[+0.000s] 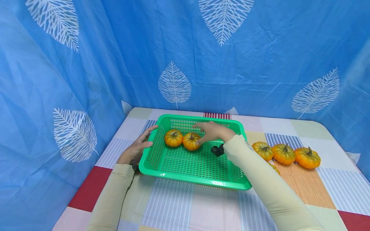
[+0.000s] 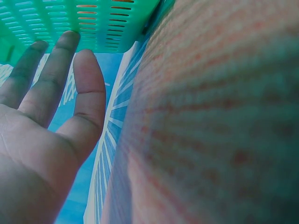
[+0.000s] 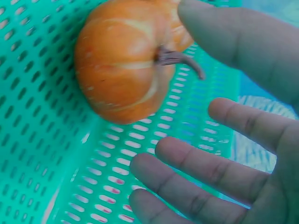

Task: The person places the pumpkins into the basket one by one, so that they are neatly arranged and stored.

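Note:
A green perforated plastic basket (image 1: pixel 196 182) stands on the table. Inside, at its left back part, two small orange pumpkins (image 1: pixel 173 138) sit side by side. My left hand (image 1: pixel 138 148) is at the basket's left side, fingers extended; in the left wrist view its fingertips (image 2: pixel 71 36) reach the basket wall (image 2: pixel 96 23). Over the basket, my right hand (image 1: pixel 214 132) hovers by the right-hand pumpkin (image 1: pixel 190 142), thumb and fingers spread. The right wrist view shows a gap between the fingers (image 3: pixel 201 163) and the nearer pumpkin (image 3: pixel 121 65), whose stem points toward the hand.
Right of the basket lie several more pumpkins (image 1: pixel 284 154), one partly hidden behind the right sleeve (image 1: pixel 260 173). A checkered cloth (image 1: pixel 170 205) covers the table. Blue curtains (image 1: pixel 130 57) with white leaf prints hang behind and to the left. A black wrist device (image 1: pixel 217 150) is on the right arm.

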A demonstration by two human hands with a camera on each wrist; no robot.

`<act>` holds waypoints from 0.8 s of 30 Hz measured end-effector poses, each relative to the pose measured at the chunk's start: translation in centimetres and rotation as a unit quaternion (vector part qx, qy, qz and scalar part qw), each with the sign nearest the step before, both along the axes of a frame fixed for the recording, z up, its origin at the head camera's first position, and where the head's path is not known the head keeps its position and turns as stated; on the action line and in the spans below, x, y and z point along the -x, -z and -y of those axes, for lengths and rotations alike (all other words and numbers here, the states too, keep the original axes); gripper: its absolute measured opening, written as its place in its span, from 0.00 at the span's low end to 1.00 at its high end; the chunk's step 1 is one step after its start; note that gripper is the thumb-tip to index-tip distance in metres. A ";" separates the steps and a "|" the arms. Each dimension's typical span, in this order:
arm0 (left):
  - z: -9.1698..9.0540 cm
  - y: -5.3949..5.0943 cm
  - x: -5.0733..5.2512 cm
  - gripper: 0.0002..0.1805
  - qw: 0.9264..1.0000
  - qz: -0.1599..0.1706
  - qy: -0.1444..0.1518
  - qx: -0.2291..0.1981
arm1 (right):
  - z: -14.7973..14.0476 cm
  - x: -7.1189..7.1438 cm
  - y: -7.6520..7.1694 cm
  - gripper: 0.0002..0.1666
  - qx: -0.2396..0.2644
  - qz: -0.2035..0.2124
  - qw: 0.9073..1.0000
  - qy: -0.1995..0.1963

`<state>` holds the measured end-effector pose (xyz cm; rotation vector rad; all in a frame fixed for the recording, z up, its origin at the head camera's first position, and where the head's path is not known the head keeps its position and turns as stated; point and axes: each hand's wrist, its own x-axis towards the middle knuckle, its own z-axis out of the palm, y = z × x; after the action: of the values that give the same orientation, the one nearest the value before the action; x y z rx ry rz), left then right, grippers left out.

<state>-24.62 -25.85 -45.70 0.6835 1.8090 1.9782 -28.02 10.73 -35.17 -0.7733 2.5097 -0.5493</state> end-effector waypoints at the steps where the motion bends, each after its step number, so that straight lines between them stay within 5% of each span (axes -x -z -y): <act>1: 0.0 0.0 0.0 0.44 1.000 0.001 0.001 -0.001 | 0.0 -0.1 -0.2 0.48 0.002 -0.004 1.000 0.000; 12: 0.1 0.0 0.0 0.43 1.000 -0.016 0.010 -0.005 | -1.5 -1.2 -1.4 0.38 0.113 -0.008 0.994 -0.001; 24: 0.1 0.0 0.1 0.44 1.000 -0.017 0.007 -0.001 | -3.2 -2.7 -2.8 0.35 0.272 0.071 0.960 -0.009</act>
<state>-24.70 -25.93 -45.67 0.7335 1.8159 1.9715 -25.30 13.89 -32.36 -0.9063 2.2296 -1.2725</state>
